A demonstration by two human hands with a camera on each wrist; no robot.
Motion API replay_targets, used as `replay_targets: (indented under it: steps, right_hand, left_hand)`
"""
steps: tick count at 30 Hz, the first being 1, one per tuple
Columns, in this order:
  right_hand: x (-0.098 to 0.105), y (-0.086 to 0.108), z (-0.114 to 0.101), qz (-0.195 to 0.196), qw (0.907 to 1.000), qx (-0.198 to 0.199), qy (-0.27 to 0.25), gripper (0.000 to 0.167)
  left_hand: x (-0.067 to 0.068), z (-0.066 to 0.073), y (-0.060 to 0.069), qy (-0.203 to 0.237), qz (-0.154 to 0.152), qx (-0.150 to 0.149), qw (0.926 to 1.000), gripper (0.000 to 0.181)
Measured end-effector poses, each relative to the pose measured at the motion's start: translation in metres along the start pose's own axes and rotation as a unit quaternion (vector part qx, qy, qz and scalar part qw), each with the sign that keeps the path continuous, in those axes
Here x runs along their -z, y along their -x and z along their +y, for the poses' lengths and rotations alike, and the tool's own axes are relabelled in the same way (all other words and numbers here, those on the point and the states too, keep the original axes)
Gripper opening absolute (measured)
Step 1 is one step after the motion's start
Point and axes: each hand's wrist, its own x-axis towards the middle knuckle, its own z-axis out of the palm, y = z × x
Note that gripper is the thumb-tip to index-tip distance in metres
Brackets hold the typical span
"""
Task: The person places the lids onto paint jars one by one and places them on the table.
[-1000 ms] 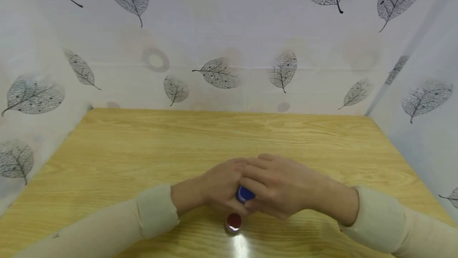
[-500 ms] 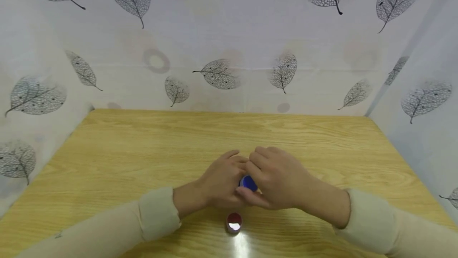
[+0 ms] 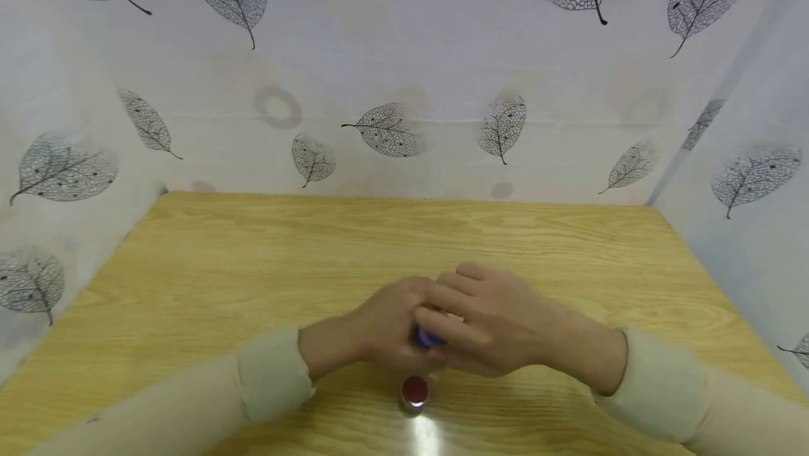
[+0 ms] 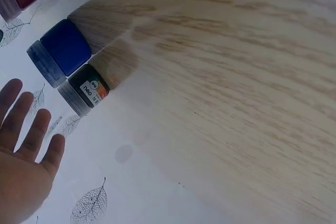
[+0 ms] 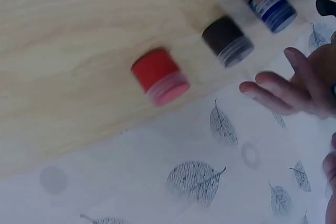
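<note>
My left hand (image 3: 387,322) and right hand (image 3: 496,322) meet at mid-table around a small blue jar (image 3: 430,337), mostly hidden under the fingers. The left hand grips it from the left; the right hand's fingers curl over it from the right. In the right wrist view only a blue edge (image 5: 334,89) shows between the fingers. Loosely spread fingers of a hand (image 4: 29,161) appear in the left wrist view. Closest to the hands on the table, a dark red jar (image 3: 414,393) stands in front of them.
Beneath the hands is a row of jars: another blue jar (image 4: 68,48), a black jar with a white label (image 4: 92,86) and a bright red jar (image 5: 155,71). A leaf-patterned cloth (image 3: 404,62) bounds the wooden table (image 3: 253,252). A small black shape (image 5: 326,7) is unclear.
Half a second ago the right hand was raised slightly, showing more of the blue jar's top. Now its fingers cover the jar again. The dark red jar stays in place.
</note>
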Motion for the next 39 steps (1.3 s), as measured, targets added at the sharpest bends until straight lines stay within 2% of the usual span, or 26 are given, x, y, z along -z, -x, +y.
replay_targets:
  steps: [3, 6, 9, 12, 17, 23, 27, 29, 33, 36, 39]
  right_hand:
    - [0.004, 0.003, 0.004, -0.028, 0.9976, 0.058, -0.026, 0.031]
    - [0.005, 0.006, 0.005, -0.049, 0.9957, 0.072, -0.032, 0.036]
    - [0.004, 0.008, 0.003, -0.058, 0.995, 0.076, -0.031, 0.036]
    - [0.003, 0.008, 0.001, -0.062, 0.9951, 0.072, -0.028, 0.034]
    - [0.0, 0.008, -0.002, -0.062, 0.9959, 0.063, -0.019, 0.03]
    - [-0.004, 0.008, -0.004, -0.042, 0.9985, 0.03, -0.021, 0.041]
    - [-0.007, 0.008, -0.007, -0.02, 0.9997, -0.005, -0.015, 0.047]
    - [-0.007, 0.006, -0.009, -0.019, 0.9996, -0.02, -0.005, 0.049]
    - [-0.007, 0.002, -0.014, -0.021, 0.9991, -0.032, 0.016, 0.052]
    - [-0.008, 0.0, -0.018, -0.013, 0.999, -0.034, 0.024, 0.054]
    - [-0.009, 0.0, -0.02, -0.007, 0.9991, -0.038, 0.017, 0.056]
  left_hand:
    - [0.001, -0.003, -0.001, 0.046, -0.029, -0.025, 0.9982, 0.019]
    - [0.001, -0.003, 0.0, 0.063, -0.053, -0.019, 0.9965, 0.021]
    - [0.0, -0.003, 0.001, 0.058, -0.054, -0.025, 0.9966, 0.019]
    - [-0.002, -0.003, 0.001, 0.022, -0.04, -0.041, 0.9981, 0.018]
    - [-0.004, -0.002, 0.002, -0.023, -0.023, -0.036, 0.9988, 0.025]
    - [-0.004, -0.001, 0.004, -0.063, -0.033, 0.006, 0.9974, 0.038]
    - [-0.003, -0.002, 0.006, -0.07, -0.032, 0.027, 0.9967, 0.042]
    - [-0.004, -0.004, 0.008, -0.069, -0.016, 0.017, 0.9974, 0.04]
    - [-0.005, -0.007, 0.01, -0.029, 0.008, -0.015, 0.9994, 0.034]
    - [-0.005, -0.007, 0.012, 0.002, 0.011, -0.028, 0.9996, 0.034]
    - [-0.007, -0.008, 0.013, -0.013, 0.005, -0.037, 0.9992, 0.038]
